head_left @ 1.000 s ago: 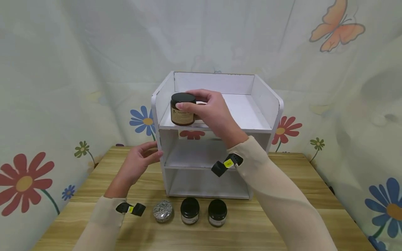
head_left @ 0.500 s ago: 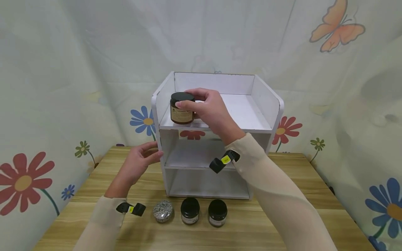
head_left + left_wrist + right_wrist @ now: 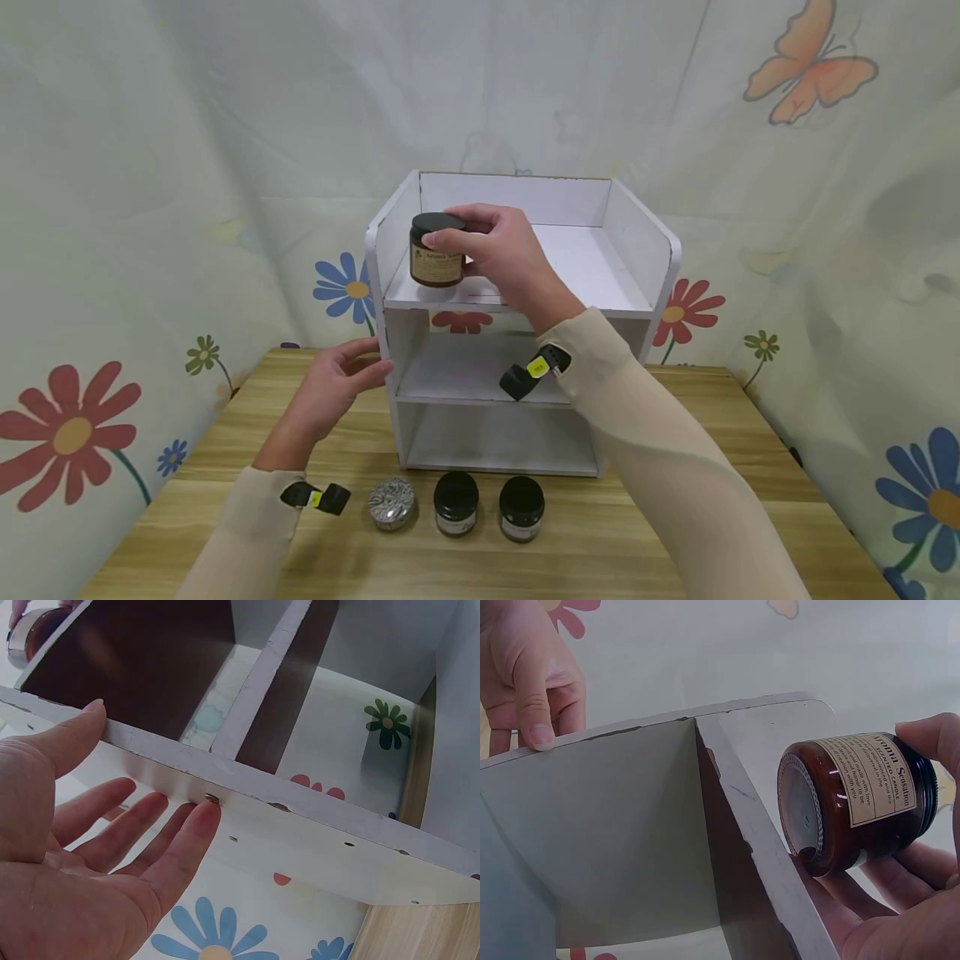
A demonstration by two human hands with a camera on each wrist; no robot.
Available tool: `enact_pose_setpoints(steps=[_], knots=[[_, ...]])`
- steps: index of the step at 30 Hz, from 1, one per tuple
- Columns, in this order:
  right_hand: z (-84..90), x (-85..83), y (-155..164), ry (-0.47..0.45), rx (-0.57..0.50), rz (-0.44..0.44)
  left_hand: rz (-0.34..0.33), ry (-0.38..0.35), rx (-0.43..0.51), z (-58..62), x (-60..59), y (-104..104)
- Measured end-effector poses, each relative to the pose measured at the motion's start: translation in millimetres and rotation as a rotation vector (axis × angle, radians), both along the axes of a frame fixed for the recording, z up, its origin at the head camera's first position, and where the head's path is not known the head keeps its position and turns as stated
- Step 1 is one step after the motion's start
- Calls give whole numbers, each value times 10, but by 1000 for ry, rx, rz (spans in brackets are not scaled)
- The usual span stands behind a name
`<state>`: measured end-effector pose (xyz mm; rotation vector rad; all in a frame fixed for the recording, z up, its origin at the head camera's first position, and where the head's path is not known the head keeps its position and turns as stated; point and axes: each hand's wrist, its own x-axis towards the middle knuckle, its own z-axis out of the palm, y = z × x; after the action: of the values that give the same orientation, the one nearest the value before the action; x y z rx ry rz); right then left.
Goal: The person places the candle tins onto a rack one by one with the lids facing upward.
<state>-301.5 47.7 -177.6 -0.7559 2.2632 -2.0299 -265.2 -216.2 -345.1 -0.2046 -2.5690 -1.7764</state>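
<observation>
My right hand (image 3: pixel 491 250) grips a brown glass candle jar (image 3: pixel 437 250) with a black lid and a paper label, holding it over the left front of the top tray of a white three-tier shelf (image 3: pixel 637 250). The right wrist view shows the jar (image 3: pixel 859 802) tilted, its base just above the shelf's top edge (image 3: pixel 757 840). My left hand (image 3: pixel 341 383) rests with straight fingers against the shelf's left side panel (image 3: pixel 300 825); the fingers (image 3: pixel 180 840) lie flat on the panel and the thumb sits on its front edge.
On the wooden table (image 3: pixel 675 517) in front of the shelf stand a silver patterned tin (image 3: pixel 391 503) and two small dark jars (image 3: pixel 456 502) (image 3: pixel 521 507). A flowered cloth (image 3: pixel 112 250) hangs behind and at both sides. The lower two shelf tiers hold nothing.
My right hand has carried the jar slightly up and back, further over the top tray. My left hand has stayed on the shelf's side.
</observation>
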Motion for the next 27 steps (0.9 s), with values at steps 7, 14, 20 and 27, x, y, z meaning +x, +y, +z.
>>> enact_pose_setpoints(steps=[7,14,20,27], knots=[[1,-16,-43,26,60,-18,-2,-2,5,-8,3,-1],[10,-37,-92,41,80,-17,0,1,3,-1,10,-2],[-1,-62,-125,36,79,-9,5,-9,2,1,15,-8],[-10,-76,-136,17,72,-2,6,-18,4,-4,18,-15]])
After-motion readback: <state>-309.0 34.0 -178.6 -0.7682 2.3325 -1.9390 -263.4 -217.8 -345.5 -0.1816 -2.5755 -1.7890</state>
